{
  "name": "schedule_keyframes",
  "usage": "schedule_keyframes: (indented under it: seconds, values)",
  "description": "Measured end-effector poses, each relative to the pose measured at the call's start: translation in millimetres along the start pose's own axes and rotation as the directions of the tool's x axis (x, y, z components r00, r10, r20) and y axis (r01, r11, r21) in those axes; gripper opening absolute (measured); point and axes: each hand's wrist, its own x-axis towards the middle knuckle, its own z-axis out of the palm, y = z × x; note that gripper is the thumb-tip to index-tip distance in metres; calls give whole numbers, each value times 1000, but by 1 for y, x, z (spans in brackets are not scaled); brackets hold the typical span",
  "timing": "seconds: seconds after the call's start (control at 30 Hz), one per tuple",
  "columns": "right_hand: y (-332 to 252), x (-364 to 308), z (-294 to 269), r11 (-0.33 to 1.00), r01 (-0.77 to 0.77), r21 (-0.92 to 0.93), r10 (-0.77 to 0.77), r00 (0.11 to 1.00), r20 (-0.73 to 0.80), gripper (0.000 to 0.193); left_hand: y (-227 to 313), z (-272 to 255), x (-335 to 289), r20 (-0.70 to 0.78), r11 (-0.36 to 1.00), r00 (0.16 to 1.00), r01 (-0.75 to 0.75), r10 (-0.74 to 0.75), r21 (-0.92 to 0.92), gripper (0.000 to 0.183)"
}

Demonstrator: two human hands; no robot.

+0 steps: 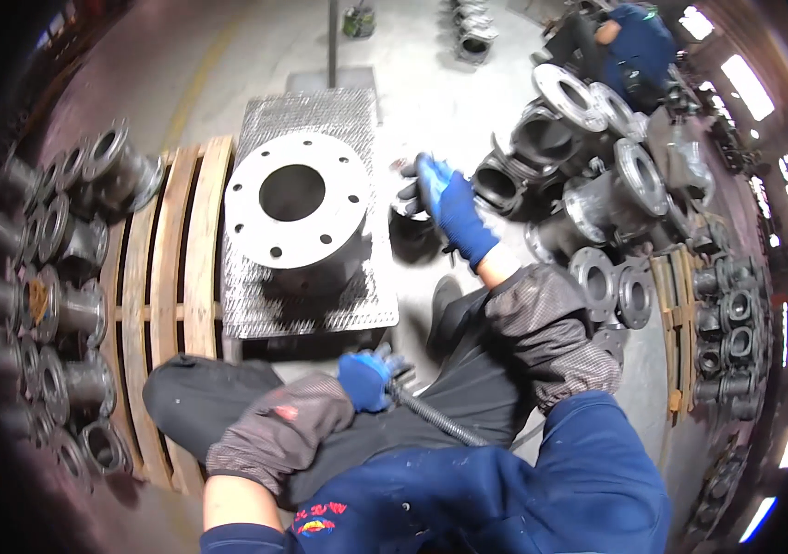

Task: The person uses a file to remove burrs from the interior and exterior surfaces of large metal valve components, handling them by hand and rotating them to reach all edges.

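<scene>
A flanged metal pipe casting point(343, 226) stands on a patterned metal work table point(306, 115) before me, its pale round flange with bolt holes facing up. My left hand point(365, 380), in a blue glove with grey fingers, is closed by my lap at the end of a dark ribbed hose point(440, 422); whatever else it grips is hidden. My right hand point(445, 198), gloved the same way, reaches out right of the table with its fingers stretched. Just beside and below those fingers is a smaller dark cylindrical casting point(414, 238); I cannot tell whether they touch it.
Flanged castings point(75, 309) are stacked at the left, past a wooden pallet point(168, 249). More large castings point(611, 198) crowd the right, with another pallet point(674, 323) of smaller fittings point(739, 342) beyond. A person in blue point(639, 51) bends at the far right.
</scene>
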Motion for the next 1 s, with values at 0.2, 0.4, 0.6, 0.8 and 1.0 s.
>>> schedule_keyframes:
  seconds: [0.2,0.4,0.6,0.8,1.0]
  values:
    - [-9,-26,23,973,131,188,-150,985,89,34,-9,24,25,-233,948,965,40,-118,-315,27]
    - [11,-93,-14,952,-196,234,140,962,236,47,73,-102,-21,-317,942,917,146,-244,-303,30]
    - [-58,-162,-11,932,-334,142,260,887,383,47,124,-152,-90,-817,992,568,-3,103,123,36]
    - [-41,-145,0,605,-636,480,13,610,792,33,137,-139,-94,-765,942,564,-72,310,329,61]
    - [-79,-165,-5,887,-238,396,-84,759,645,46,83,-133,-104,-955,705,288,-661,-76,-256,24]
